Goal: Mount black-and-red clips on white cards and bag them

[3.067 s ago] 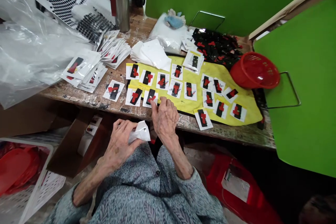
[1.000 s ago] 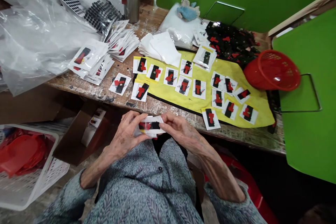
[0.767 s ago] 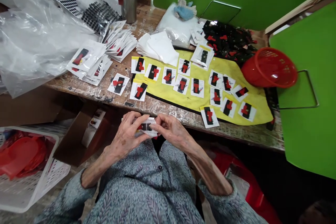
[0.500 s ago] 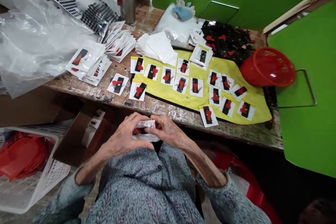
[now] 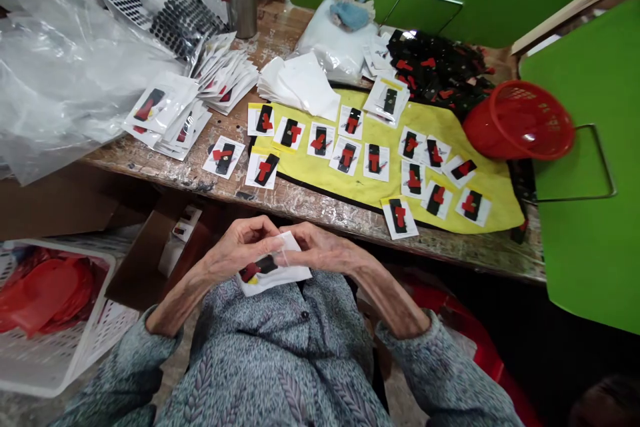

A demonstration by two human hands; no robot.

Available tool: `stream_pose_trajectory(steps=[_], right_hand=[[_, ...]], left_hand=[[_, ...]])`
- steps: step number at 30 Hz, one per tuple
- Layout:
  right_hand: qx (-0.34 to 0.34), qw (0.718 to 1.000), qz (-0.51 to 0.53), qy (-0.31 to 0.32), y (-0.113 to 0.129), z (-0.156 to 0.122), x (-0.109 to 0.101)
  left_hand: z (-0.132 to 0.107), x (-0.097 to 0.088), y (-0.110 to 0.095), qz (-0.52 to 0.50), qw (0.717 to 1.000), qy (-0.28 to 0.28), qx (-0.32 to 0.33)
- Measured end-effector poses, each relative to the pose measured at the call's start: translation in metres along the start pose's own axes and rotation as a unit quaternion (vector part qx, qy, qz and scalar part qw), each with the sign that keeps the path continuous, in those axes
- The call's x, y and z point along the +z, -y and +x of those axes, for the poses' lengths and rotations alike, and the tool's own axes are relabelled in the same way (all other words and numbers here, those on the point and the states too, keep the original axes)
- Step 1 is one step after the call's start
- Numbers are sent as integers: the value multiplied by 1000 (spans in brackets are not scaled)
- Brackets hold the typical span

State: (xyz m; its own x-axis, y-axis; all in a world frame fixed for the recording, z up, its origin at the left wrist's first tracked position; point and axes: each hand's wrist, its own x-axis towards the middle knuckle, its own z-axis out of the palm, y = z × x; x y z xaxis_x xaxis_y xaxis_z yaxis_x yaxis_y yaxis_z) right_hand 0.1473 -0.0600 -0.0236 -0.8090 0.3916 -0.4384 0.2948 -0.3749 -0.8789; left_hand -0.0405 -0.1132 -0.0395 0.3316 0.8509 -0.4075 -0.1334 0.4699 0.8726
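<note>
Both hands meet over my lap, just below the table edge. My left hand [image 5: 235,253] and my right hand [image 5: 320,250] pinch the top edge of a small clear packet [image 5: 273,270] that holds a white card with a black and red piece. On the yellow cloth [image 5: 480,177] lie several more white cards [image 5: 373,161], each bearing a black and red piece. A pile of filled packets [image 5: 167,113] lies at the left of the table.
A red basket [image 5: 520,130] lies tipped at the right beside green panels [image 5: 585,147]. Loose black and red pieces [image 5: 440,77] are heaped behind the cloth. Empty white bags [image 5: 297,83], clear plastic sheeting [image 5: 60,80] and a white crate [image 5: 55,353] on the floor surround me.
My right hand took a card from the table's front row and brought it to my lap. Both hands worked it into the packet, which now hangs lower against my sweater.
</note>
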Motion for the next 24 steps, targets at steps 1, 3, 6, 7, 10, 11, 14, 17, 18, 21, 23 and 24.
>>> stream_pose_trajectory(steps=[1,3,6,7,10,11,14,17,18,21,23,24], right_hand=[[-3,1000,11,6,0,0,0],[-2,1000,1,-3,1,0,-2],[3,999,-8,-31,-1,0,-4],[3,999,2,-41,-2,-1,-5],[-18,995,12,-99,-5,-6,-7],[-29,992,1,-125,-7,-8,-7],[-49,983,-32,-176,-9,-12,-4],[-53,979,-38,-195,-4,-13,2],[-54,976,-40,-205,-1,-12,4],[-49,967,-41,-245,7,-10,10],[-46,965,-10,-257,8,-8,12],[-50,965,17,-255,7,-8,13]], left_hand=[[0,0,-1,-6,1000,-5,-1],[0,0,-3,-9,1000,-9,-3],[1,2,-5,-11,1000,-8,-10],[1,2,-5,-18,1000,-23,-11],[4,5,-3,-47,993,-109,12],[5,5,-2,-58,990,-131,21],[8,8,0,-89,987,-134,20],[10,12,-2,-102,987,-120,19],[10,13,-3,-100,987,-121,21],[9,17,-6,-101,987,-123,22],[9,20,-7,-121,983,-133,29],[10,21,-8,-134,980,-146,36]])
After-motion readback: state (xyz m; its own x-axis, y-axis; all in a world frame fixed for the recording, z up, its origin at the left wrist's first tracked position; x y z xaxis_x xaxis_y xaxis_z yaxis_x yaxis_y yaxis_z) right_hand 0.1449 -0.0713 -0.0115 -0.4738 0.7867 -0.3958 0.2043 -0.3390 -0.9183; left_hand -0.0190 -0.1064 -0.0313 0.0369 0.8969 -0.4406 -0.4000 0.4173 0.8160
